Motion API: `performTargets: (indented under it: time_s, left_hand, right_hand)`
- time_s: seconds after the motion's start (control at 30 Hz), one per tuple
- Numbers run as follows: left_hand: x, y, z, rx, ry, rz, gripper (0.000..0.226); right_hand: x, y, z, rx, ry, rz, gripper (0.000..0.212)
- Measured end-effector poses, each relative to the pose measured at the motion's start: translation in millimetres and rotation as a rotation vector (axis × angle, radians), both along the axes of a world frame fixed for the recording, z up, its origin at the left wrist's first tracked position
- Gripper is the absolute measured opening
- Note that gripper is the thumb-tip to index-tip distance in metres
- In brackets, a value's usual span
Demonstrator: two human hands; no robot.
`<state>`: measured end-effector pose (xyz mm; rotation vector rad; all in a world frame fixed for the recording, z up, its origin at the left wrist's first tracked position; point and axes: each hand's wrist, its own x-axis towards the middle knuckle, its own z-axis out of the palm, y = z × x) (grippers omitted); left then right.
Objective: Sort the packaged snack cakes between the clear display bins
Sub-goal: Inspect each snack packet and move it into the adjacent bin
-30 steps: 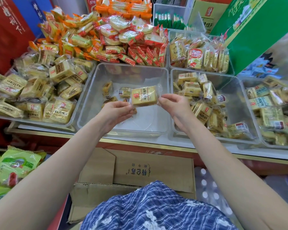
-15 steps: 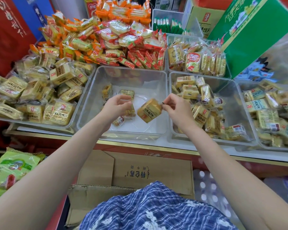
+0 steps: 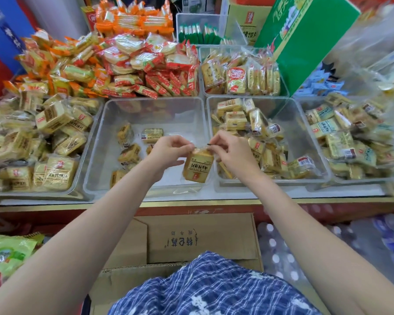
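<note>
A yellow packaged snack cake point(image 3: 198, 165) hangs upright over the front right corner of the middle clear bin point(image 3: 150, 103). My left hand point(image 3: 168, 151) pinches the wrapper's top edge on the left, and my right hand point(image 3: 232, 153) pinches it on the right. Several loose snack cakes point(image 3: 152, 135) lie on the middle bin's floor. The right clear bin point(image 3: 293, 105) holds a pile of the same yellow cakes point(image 3: 257, 126). The left bin point(image 3: 82, 155) is heaped with larger yellow cake packs point(image 3: 55, 117).
Behind the bins are heaps of orange and red wrapped snacks point(image 3: 127, 64) and a further bin of cakes point(image 3: 239, 76). A green carton point(image 3: 305, 37) leans at the back right. A far-right bin point(image 3: 346, 137) holds green-labelled cakes. A cardboard box point(image 3: 191, 239) stands below the counter edge.
The snack cake turned from lying level between my hands to hanging upright by its top edge. Both hands moved closer together over the middle bin's right side.
</note>
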<state>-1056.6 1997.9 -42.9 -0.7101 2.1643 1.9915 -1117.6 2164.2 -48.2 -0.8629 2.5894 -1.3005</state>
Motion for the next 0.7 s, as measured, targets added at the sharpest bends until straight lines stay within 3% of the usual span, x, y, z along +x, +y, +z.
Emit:
performTargets:
  time_s: [0.1, 0.17, 0.3, 0.43, 0.53, 0.7]
  left_hand:
    - [-9.7, 3.7, 5.6, -0.042, 0.057, 0.084, 0.011]
    - [-13.8, -0.4, 8.6, -0.093, 0.071, 0.124, 0.012]
    - [-5.9, -17.7, -1.7, -0.262, 0.012, 0.082, 0.007]
    - [9.8, -34.9, -19.7, -0.511, -0.058, 0.069, 0.011]
    - [26.1, -55.8, -33.4, -0.631, -0.099, 0.100, 0.016]
    - [54.2, -83.9, -55.2, -0.990, -0.172, 0.042, 0.021]
  right_hand:
    - [-10.8, -1.8, 8.3, 0.043, 0.072, -0.025, 0.003]
    - [-26.9, -0.2, 16.4, 0.009, 0.083, -0.195, 0.005]
    - [-78.8, 10.0, 25.3, -0.169, -0.056, -0.660, 0.006]
    - [-101.7, 9.0, 21.1, -0.126, -0.189, -0.739, 0.013]
    - [-88.5, -3.0, 18.0, -0.005, 0.009, -0.655, 0.014]
    - [-56.3, -55.6, 2.0, 0.042, 0.139, -0.192, 0.015]
